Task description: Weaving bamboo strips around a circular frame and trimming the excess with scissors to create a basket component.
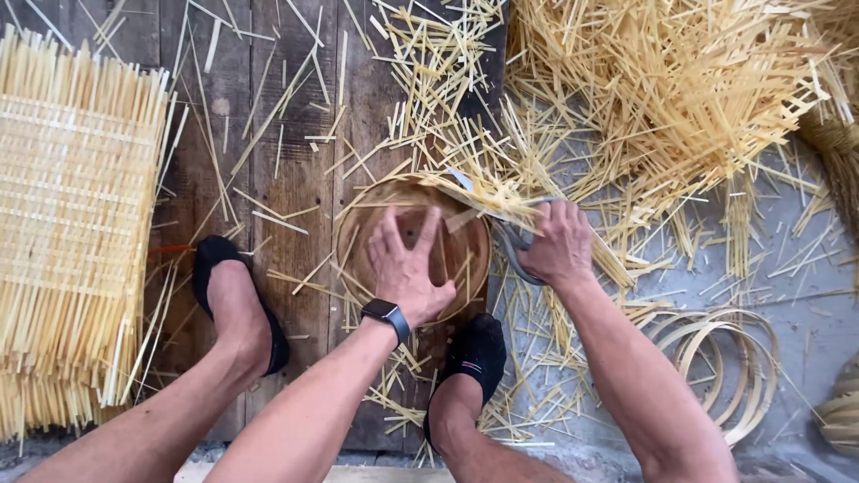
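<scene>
While the left hand (407,268) pressed spread fingers onto the round woven basket (412,246), the right hand (557,246) gripped shears (514,241), its rim partly trimmed, stray strips remaining.

The basket (413,246) at frame centre is woven of pale, matt bamboo strips. The left hand (407,264) presses on it; its wrist carries a watch (386,315) with a glossy black face and a dark, matt strap. The right hand (559,246) grips shears (512,240) of dull grey metal. Boards (286,170) in the upper left are dark, rough, weathered wood. Offcuts (662,89) in the upper right look dry and straw-yellow. The mat (76,233) at left is matt woven slats. Hoops (725,358) at lower right are smooth bent bamboo. Shoes (479,353) are black matt cloth.
</scene>
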